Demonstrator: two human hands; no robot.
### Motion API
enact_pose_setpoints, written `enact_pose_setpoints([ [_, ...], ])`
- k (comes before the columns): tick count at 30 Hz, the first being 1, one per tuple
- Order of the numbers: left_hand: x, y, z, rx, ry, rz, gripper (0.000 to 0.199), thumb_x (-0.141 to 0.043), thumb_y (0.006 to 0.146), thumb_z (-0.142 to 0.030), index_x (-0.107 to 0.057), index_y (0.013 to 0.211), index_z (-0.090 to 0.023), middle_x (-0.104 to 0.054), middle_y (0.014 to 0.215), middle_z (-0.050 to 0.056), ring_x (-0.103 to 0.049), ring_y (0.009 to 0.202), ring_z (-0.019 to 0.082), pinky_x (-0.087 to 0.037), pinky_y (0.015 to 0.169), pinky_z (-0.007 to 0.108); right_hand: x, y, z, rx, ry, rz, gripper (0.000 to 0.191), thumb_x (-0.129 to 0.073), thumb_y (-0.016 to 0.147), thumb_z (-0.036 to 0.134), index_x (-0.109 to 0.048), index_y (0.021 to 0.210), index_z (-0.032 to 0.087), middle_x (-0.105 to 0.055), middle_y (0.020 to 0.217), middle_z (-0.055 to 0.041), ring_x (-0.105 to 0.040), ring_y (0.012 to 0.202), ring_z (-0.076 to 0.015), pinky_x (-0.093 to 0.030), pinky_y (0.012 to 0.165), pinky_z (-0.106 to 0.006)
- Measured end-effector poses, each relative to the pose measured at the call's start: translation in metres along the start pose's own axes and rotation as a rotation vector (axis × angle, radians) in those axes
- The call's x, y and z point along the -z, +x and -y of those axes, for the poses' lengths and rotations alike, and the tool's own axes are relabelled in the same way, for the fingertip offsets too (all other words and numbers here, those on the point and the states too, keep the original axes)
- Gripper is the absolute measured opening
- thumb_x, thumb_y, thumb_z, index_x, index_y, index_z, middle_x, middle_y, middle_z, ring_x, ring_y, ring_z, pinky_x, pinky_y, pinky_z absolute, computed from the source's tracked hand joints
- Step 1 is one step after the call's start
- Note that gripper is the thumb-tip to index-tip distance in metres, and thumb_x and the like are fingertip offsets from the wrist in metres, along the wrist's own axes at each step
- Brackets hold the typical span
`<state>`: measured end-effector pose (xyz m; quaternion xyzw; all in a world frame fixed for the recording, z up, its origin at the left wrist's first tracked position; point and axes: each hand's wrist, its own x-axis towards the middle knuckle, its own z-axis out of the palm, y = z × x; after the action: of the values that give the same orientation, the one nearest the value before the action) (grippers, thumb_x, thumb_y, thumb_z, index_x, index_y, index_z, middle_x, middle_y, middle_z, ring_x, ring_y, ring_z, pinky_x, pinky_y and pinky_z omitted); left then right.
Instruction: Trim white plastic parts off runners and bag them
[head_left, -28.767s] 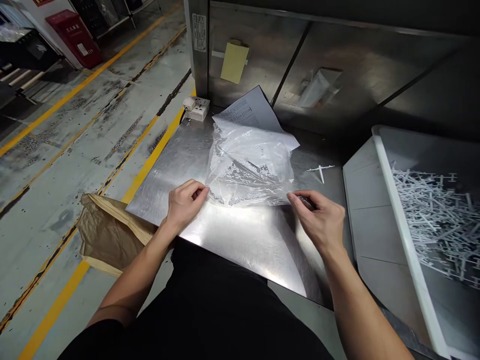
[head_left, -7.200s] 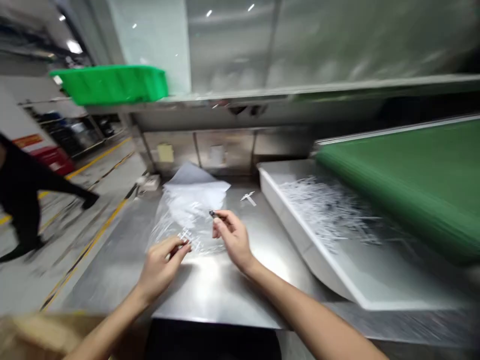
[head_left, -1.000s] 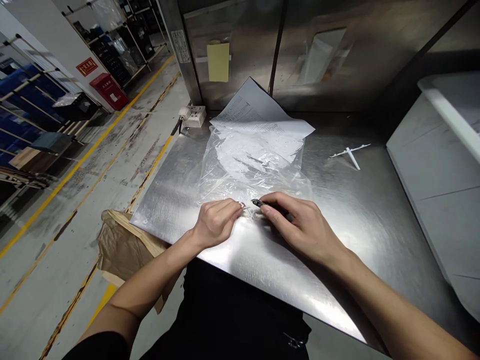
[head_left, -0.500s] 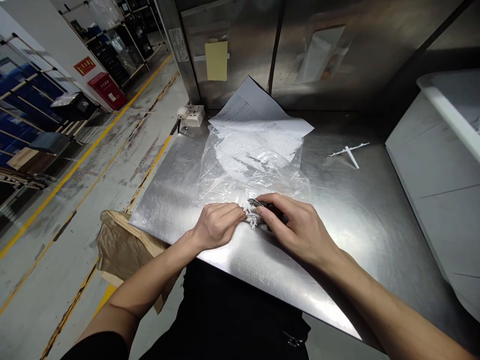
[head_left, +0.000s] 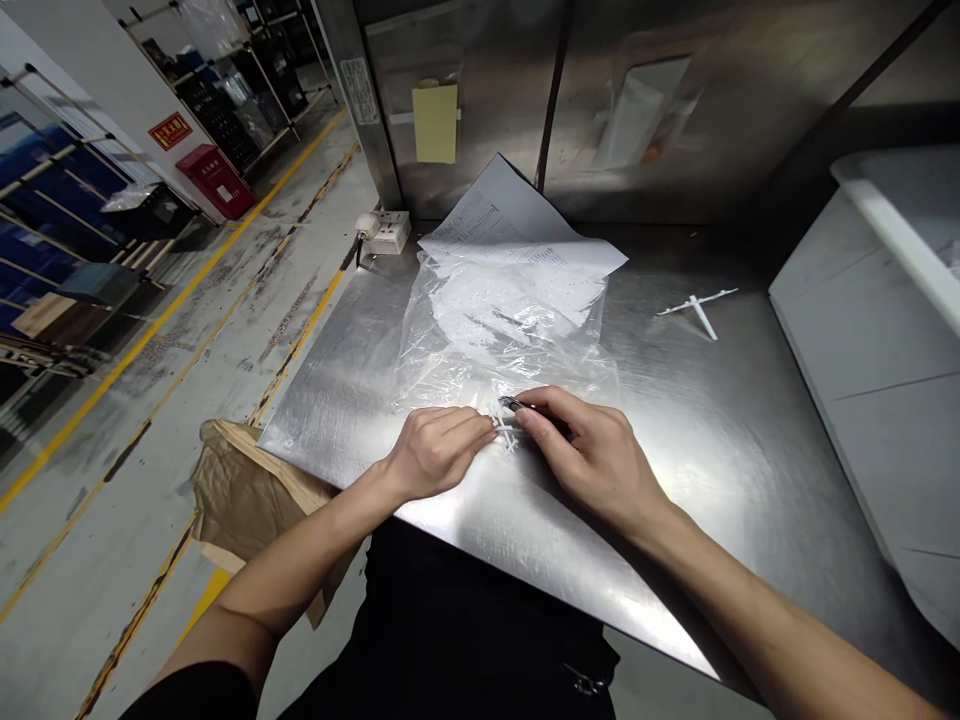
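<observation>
My left hand is closed in a pinch on a small white branched plastic sprue, whose short arms stick out to the right of the fingertips. My right hand wraps round a pair of dark nippers; their tip lies at the upper arms of the sprue, and most of the handles are hidden by the palm. Behind both hands, a clear plastic bag full of small white parts lies on the steel table.
A printed sheet rests over the bag's far end. To the right lies another white sprue, near a large pale bin. At the back left corner stands a power socket. A brown paper bag hangs below the left edge.
The nippers have shifted slightly right, and their dark handles show less. The sprue has turned a little in my left fingers. The left hand is almost still.
</observation>
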<state>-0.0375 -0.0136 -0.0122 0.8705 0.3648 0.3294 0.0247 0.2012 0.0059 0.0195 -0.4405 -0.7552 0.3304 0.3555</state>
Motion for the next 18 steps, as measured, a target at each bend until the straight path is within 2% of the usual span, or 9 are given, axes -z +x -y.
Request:
enact_pose_setpoints([
  [7, 0.000, 0.001, 0.000, -0.004, 0.010, -0.040, 0.021, -0.058, 0.115, -0.018, -0.070, 0.098, -0.017, -0.072, 0.079, 0.002, -0.068, 0.069, 0.016, -0.048, 0.063, 0.031, 0.007, 0.000, 0.006, -0.002, 0.067, -0.012, 0.020, -0.061, 0.112, 0.038, -0.076, 0.111, 0.024, -0.080, 0.090, -0.0029, -0.071, 0.071, -0.0202, -0.051, 0.064, -0.034],
  [13, 0.001, 0.003, -0.001, -0.007, 0.015, -0.030, 0.023, -0.058, 0.115, -0.019, -0.069, 0.095, -0.017, -0.072, 0.078, 0.002, -0.068, 0.068, 0.015, -0.047, 0.063, 0.030, 0.006, 0.000, 0.003, -0.029, 0.004, -0.004, 0.020, -0.062, 0.111, 0.038, -0.077, 0.113, 0.024, -0.081, 0.091, -0.0038, -0.073, 0.073, -0.0224, -0.053, 0.066, -0.037],
  [18, 0.001, 0.002, 0.000, 0.005, 0.010, -0.013, 0.023, -0.055, 0.116, -0.018, -0.070, 0.099, -0.017, -0.075, 0.081, 0.002, -0.069, 0.069, 0.015, -0.050, 0.064, 0.030, 0.007, -0.004, 0.011, 0.044, 0.069, 0.058, 0.019, -0.061, 0.114, 0.037, -0.076, 0.117, 0.025, -0.082, 0.092, -0.0039, -0.077, 0.075, -0.0224, -0.058, 0.067, -0.036],
])
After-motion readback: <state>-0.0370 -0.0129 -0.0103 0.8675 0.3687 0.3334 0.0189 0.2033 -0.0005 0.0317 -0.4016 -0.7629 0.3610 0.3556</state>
